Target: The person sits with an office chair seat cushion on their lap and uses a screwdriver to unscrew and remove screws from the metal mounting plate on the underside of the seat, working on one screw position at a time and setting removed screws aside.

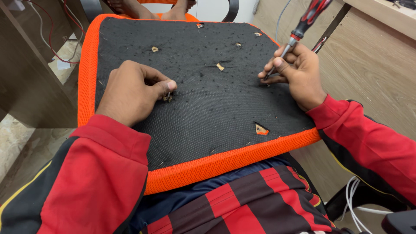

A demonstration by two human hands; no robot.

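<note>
A chair seat [203, 108] lies upside down across my lap, its black fabric underside facing up and an orange mesh rim running round it. The fabric is dusty and torn in spots, with small holes showing wood at 12, 1 and 5 o'clock of its middle. Under it, at 6 o'clock, my red-and-black striped clothing shows.

My left hand [132, 91] rests on the seat at 9 o'clock of its middle, thumb and forefinger pressed together on a small screw [167, 98] that stands in the fabric. My right hand [297, 73] sits at 3 o'clock, fingers curled and pinching the metal shaft of a screwdriver [303, 24]; its red-and-black handle leans away to 1 o'clock and its tip meets the fabric by my fingertips.

Pale wood-look flooring fills the right side. At 10 o'clock stands a dark wooden panel, with red wires [52, 34] trailing over a marbled floor and a white slip of paper beside them. White cables [353, 203] loop at 4 o'clock. At 12 o'clock, beyond the seat, another person's bare feet [151, 8] rest on the floor.
</note>
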